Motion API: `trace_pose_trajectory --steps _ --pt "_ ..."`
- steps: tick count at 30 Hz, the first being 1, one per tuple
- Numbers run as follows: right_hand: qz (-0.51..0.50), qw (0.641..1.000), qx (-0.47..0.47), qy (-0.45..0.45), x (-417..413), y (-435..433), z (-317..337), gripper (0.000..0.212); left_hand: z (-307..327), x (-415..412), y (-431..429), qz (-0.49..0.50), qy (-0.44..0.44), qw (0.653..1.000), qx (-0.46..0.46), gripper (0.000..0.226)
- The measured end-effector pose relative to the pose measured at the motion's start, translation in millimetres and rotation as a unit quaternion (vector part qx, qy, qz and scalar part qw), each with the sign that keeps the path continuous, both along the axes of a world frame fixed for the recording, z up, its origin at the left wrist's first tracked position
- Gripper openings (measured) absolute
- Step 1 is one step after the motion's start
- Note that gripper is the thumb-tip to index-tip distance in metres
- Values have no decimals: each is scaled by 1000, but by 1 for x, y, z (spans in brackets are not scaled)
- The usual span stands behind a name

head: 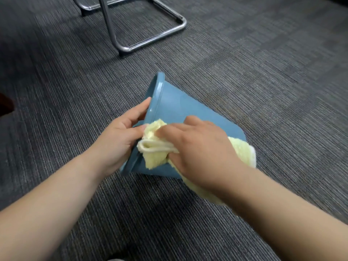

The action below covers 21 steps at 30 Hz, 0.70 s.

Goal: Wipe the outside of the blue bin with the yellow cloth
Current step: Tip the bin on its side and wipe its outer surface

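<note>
The blue bin (180, 104) lies tipped on its side on the grey carpet, its open rim pointing left toward me and its base to the right. My left hand (120, 136) grips the rim, thumb on the outside edge and fingers reaching inside. My right hand (197, 147) holds the bunched yellow cloth (154, 147) against the bin's outer wall near the rim. More of the cloth hangs out past my right wrist, over the bin's base. The lower side of the bin is hidden by my hands and the cloth.
A chair's chrome tube frame (150, 42) stands on the carpet behind the bin, at upper centre. Grey striped carpet (282, 81) surrounds the bin on all sides. A dark reddish object (5, 106) shows at the left edge.
</note>
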State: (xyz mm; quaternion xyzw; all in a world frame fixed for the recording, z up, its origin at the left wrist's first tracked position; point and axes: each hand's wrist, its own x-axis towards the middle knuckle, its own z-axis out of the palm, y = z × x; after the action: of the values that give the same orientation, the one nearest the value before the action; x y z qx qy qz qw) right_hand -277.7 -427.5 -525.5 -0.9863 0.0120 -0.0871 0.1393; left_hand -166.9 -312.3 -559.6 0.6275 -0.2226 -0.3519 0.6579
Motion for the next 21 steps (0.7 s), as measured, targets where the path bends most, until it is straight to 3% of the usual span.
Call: trace_pose_trajectory --steps 2,8,14,21 --pt "6 1000 -1 16 2 -3 -2 22 -1 2 1 11 6 1000 -7 49" --pt "-157 986 17 -44 7 -43 -3 27 -1 -3 0 19 -4 1000 3 57" --pt "-37 998 36 -20 1 -16 -9 23 -3 1 0 55 3 998 10 49" --pt "-124 992 -2 -18 3 -36 -11 25 -5 3 1 66 -21 997 20 47"
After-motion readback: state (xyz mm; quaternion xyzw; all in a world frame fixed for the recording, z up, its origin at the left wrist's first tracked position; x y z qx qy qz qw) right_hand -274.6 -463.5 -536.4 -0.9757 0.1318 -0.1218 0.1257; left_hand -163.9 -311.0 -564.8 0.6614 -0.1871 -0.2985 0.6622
